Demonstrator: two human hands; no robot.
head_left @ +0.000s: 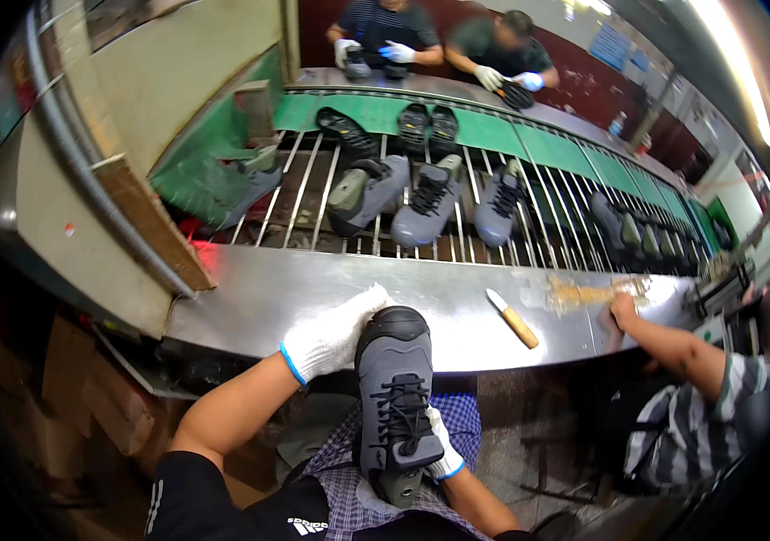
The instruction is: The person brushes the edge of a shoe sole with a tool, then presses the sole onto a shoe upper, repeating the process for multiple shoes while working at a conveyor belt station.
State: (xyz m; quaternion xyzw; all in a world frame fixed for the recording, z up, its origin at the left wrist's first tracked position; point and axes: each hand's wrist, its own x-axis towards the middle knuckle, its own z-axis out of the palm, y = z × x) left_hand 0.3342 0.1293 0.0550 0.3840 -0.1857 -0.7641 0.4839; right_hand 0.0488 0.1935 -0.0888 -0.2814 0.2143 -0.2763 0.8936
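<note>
Two gloved hands grip one grey laced shoe (394,397) at the lower centre of the frame, over a checked cloth (466,419) on the person's lap. The right hand (443,451) sits under the shoe's lower right side, near its heel end, fingers curled against it. The left hand (335,335) lies at the upper left of the shoe, fingers pressed together along the toe. The shoe's long axis runs almost straight up the frame, black toe cap resting on the edge of the steel bench (313,298), heel toward the body; both hands touch it, so neither is nearer.

Farther up and right, a wooden-handled knife (513,318) lies on the bench, apart from both hands. A neighbour's bare hand (624,311) rests on the bench at the right. Beyond, more grey shoes (421,203) lie on a slatted conveyor (304,194), and two gloved workers (439,45) stand at the top of the frame.
</note>
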